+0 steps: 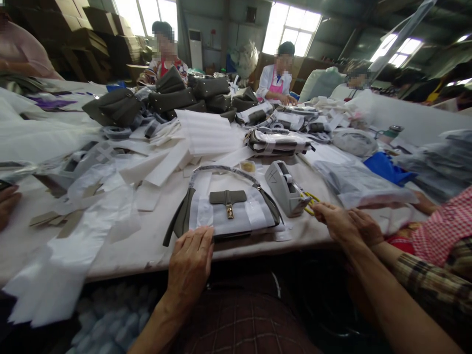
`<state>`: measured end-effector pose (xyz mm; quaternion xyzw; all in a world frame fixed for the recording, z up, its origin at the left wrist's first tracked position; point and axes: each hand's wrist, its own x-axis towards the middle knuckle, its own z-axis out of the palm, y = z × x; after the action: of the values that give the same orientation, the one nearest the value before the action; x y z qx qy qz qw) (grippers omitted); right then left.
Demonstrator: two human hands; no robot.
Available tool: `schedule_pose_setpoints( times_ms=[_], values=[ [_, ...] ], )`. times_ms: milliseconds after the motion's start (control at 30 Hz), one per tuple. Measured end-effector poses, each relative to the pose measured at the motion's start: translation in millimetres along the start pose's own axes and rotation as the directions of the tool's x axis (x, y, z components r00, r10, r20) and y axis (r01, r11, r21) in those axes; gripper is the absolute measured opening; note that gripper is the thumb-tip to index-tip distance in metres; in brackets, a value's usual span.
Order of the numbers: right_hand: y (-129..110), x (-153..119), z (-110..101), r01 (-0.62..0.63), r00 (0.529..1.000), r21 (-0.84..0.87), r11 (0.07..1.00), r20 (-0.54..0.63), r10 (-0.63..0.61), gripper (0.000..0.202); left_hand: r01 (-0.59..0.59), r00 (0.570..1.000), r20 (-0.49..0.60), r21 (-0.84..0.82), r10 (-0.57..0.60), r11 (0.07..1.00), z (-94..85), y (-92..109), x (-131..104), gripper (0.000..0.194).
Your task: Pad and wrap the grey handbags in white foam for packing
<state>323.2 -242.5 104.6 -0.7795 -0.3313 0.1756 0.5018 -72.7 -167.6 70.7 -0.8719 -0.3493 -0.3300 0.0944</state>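
Head: handbag against left fingers

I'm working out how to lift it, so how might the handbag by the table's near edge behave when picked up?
The handbag would probably hold its shape, since its front looks fairly flat. Its pale wrapping may be a bit slippery, as it looks smooth. The side strips would likely dangle, as they splay loosely.

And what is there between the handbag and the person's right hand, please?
In the head view, a grey tape dispenser stands between the handbag and the right hand, with yellow loops close to the hand.
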Motion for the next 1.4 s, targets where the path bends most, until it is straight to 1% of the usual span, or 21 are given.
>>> schedule_pose_setpoints(
  times_ms=[100, 167, 267, 333, 367, 400, 500, 567, 600, 667, 733, 800, 867, 933, 1000, 1067, 1167, 1233, 1300, 1333, 1400],
  values=[
    [15.5, -9.6, -1.4, -0.096, 0.995, -0.067, 0.993, 0.003, 0.097, 0.03, 0.009, 1.0, 0.007, -0.014, -0.009, 1.0, 1.0, -0.9, -0.4, 0.029],
    [10.2, -13.7, -4.0, -0.072, 0.997, -0.097, 0.993, 0.016, 0.074, 0.03, 0.024, 1.0, 0.018, -0.024, -0.024, 0.999, 1.5, -0.3, -1.8, 0.029],
    [-26.9, -17.2, 6.0, 0.085, 0.981, -0.159, 0.984, 0.185, -0.055, 0.031, 0.063, 0.996, 0.061, -0.05, -0.06, 0.997, 1.4, 2.8, -4.4, 0.03],
    [-65.6, -20.1, 30.2, 0.235, 0.904, -0.202, 0.951, 0.405, -0.137, 0.029, 0.093, 0.991, 0.103, -0.072, -0.086, 0.993, 1.5, 4.8, -5.4, 0.03],
    [-86.4, -22.8, 47.5, 0.328, 0.836, -0.199, 0.924, 0.516, -0.186, 0.028, 0.107, 0.988, 0.122, -0.079, -0.097, 0.991, 1.6, 5.5, -5.7, 0.031],
    [-106.9, -26.4, 67.4, 0.426, 0.74, -0.165, 0.889, 0.63, -0.238, 0.026, 0.119, 0.985, 0.137, -0.083, -0.107, 0.989, 1.6, 6.1, -5.9, 0.031],
    [-157.4, -38.6, 133.4, 0.643, 0.361, 0.007, 0.766, 0.879, -0.311, 0.017, 0.152, 0.978, 0.154, -0.081, -0.138, 0.985, 1.7, 8.0, -6.5, 0.033],
    [-177.7, -42.9, 174.7, 0.77, 0.156, 0.055, 0.636, 0.95, -0.271, 0.013, 0.162, 0.978, 0.149, -0.079, -0.149, 0.984, 2.2, 9.4, -7.0, 0.033],
    [-184.1, -43.6, 192.8, 0.831, 0.089, 0.053, 0.553, 0.97, -0.226, 0.013, 0.163, 0.978, 0.142, -0.078, -0.15, 0.984, 2.8, 9.9, -7.2, 0.033],
    [-192.2, -43.6, 223.1, 0.938, 0.026, 0.015, 0.347, 0.993, -0.112, 0.013, 0.161, 0.98, 0.129, -0.077, -0.15, 0.984, 4.6, 10.6, -7.9, 0.032],
    [-196.9, -44.9, 245.5, 0.99, 0.015, -0.017, 0.139, 1.0, 0.011, 0.015, 0.162, 0.982, 0.114, -0.074, -0.153, 0.984, 7.0, 10.7, -8.8, 0.031],
    [-200.3, -49.1, 261.1, 1.0, 0.006, -0.006, -0.002, 0.996, 0.086, 0.017, 0.166, 0.982, 0.104, -0.07, -0.158, 0.984, 9.1, 10.4, -9.6, 0.032],
    [-202.6, -54.6, 271.7, 0.997, -0.023, 0.031, -0.076, 0.995, 0.098, 0.018, 0.167, 0.983, 0.094, -0.068, -0.16, 0.984, 10.3, 10.2, -10.3, 0.032],
    [-203.7, -56.5, 279.0, 0.987, -0.055, 0.061, -0.148, 0.998, 0.043, 0.028, 0.167, 0.982, 0.1, -0.072, -0.16, 0.983, 10.5, 10.0, -10.8, 0.032],
    [-204.2, -48.6, 283.3, 0.982, -0.045, 0.045, -0.184, 0.999, 0.003, 0.047, 0.171, 0.981, 0.109, -0.081, -0.162, 0.982, 9.8, 10.1, -11.2, 0.032],
    [-205.3, -28.5, 284.1, 0.993, 0.018, -0.017, -0.116, 1.0, 0.003, 0.059, 0.181, 0.979, 0.115, -0.088, -0.17, 0.98, 8.8, 10.6, -11.6, 0.032],
    [-210.1, 10.1, 279.1, 0.975, 0.15, -0.141, 0.174, 0.988, -0.039, 0.06, 0.181, 0.98, 0.104, -0.102, -0.17, 0.978, 8.5, 12.4, -11.5, 0.033],
    [-212.8, 23.0, 276.0, 0.899, 0.215, -0.118, 0.422, 0.958, -0.19, 0.058, 0.172, 0.982, 0.095, -0.117, -0.161, 0.978, 9.7, 13.2, -10.7, 0.033],
    [-208.8, 14.8, 278.0, 0.804, 0.274, 0.025, 0.593, 0.871, -0.408, 0.052, 0.176, 0.982, 0.095, -0.127, -0.165, 0.976, 11.5, 12.0, -9.8, 0.033],
    [-202.4, 3.3, 281.3, 0.774, 0.297, 0.113, 0.623, 0.804, -0.514, 0.048, 0.183, 0.98, 0.1, -0.118, -0.172, 0.976, 12.0, 10.4, -9.7, 0.032],
    [-178.9, -27.3, 291.9, 0.783, 0.319, 0.236, 0.575, 0.642, -0.698, 0.046, 0.099, 0.992, 0.087, -0.038, -0.095, 0.994, 11.2, 4.8, -10.9, 0.027]
  ],
)
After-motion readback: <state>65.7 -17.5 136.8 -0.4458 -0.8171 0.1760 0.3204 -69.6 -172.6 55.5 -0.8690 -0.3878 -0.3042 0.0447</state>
